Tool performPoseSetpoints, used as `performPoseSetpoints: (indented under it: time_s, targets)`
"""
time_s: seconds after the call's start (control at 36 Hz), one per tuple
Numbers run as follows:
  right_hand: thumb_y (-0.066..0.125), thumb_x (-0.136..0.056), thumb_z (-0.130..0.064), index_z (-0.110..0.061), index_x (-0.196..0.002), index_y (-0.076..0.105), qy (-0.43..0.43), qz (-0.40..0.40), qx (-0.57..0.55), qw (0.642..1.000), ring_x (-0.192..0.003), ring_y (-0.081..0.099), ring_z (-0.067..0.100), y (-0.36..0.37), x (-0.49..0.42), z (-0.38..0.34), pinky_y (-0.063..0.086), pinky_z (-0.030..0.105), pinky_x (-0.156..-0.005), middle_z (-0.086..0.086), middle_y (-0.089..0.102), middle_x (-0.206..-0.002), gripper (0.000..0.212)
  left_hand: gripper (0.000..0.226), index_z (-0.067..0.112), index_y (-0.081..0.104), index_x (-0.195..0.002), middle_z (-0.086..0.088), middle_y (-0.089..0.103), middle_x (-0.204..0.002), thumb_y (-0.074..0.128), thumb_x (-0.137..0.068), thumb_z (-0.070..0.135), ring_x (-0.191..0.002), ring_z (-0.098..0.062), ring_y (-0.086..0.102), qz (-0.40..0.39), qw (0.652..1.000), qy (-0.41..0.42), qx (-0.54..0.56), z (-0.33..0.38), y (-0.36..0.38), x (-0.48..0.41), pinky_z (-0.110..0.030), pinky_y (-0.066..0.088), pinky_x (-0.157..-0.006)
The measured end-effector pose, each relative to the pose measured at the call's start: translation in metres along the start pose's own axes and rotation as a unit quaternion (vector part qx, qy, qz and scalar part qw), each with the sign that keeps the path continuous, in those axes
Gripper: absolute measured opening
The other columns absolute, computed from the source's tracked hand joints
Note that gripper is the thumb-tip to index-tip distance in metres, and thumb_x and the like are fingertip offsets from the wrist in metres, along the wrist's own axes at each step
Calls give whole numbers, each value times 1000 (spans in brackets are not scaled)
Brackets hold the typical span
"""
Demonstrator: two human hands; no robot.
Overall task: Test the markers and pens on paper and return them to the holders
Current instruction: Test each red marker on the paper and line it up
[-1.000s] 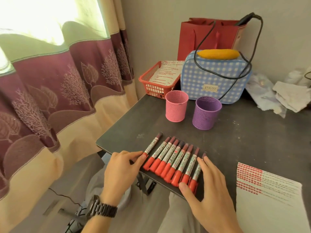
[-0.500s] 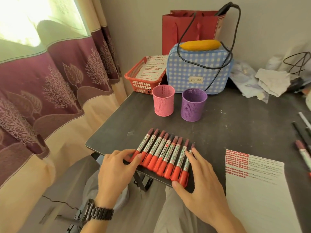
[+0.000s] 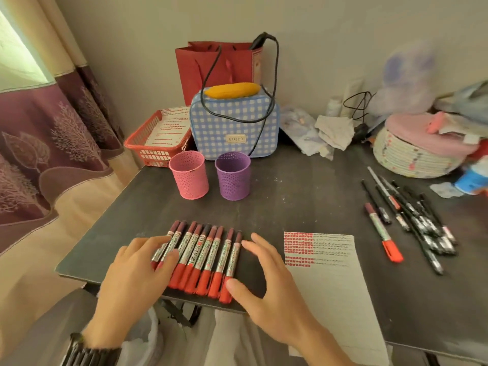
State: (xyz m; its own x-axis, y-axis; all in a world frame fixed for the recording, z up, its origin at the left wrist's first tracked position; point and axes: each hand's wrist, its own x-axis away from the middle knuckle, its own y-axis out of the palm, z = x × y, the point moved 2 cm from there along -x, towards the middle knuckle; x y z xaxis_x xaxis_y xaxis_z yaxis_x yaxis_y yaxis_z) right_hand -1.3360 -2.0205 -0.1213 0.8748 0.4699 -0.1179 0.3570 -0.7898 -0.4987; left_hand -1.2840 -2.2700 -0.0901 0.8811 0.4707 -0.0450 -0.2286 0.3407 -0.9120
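Slim red-capped markers (image 3: 203,254) lie in a row at the near edge of the matte dark surface (image 3: 290,202). Left hand (image 3: 137,273) rests loose-fingered on them; right hand (image 3: 269,291) is spread beside, thumb touching one cap.

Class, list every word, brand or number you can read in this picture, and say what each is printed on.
"ETALOO": label on the blue checked bag.
"ZHEN": barrel of one red marker in the row; later letters unreadable.
Other markers' print and the pens: too blurred or small to read.
Paper and the sheet in the red basket: test marks only, no words.
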Motion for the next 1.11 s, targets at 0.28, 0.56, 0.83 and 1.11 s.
performPoseSetpoints:
  time_s: [0.28, 0.56, 0.83, 1.11]
  targets:
    - [75, -88, -37, -34, -115, 72, 27, 233, 141, 962, -129, 50, -4, -142, 69, 57, 31, 7, -107, -24, 64, -129, 28, 36, 44, 60, -127, 28, 51, -120, 63, -91, 50, -116, -7, 48, -65, 960, 271, 19, 142, 48, -2, -24, 39, -97]
    - [48, -94, -45, -34, -106, 79, 65, 302, 341, 888, -120, 63, 8, -166, 114, 123, 47, 25, -95, -18, 69, -124, 35, 38, 49, 38, -137, 13, 52, -126, 40, -100, 56, -116, -13, 50, -173, 876, 449, -31, 300, 137, 19, -36, 48, -96]
    - [53, -90, -46, -40, -107, 75, 93, 298, 322, 894, -123, 56, -2, -166, 113, 129, 54, 21, -87, -25, 67, -123, 29, 32, 38, 48, -110, 6, 54, -104, 39, -96, 66, -97, -19, 57, -189, 893, 401, -82, 348, 173, 16, -35, 52, -77]
    - [53, -89, -45, -40, -105, 75, 73, 315, 308, 895, -123, 55, -3, -165, 112, 129, 53, 20, -83, -26, 66, -122, 28, 10, 37, 38, -99, 12, 62, -89, 46, -96, 41, -77, -17, 58, -197, 925, 324, 19, 324, 150, 6, -34, 45, -64]
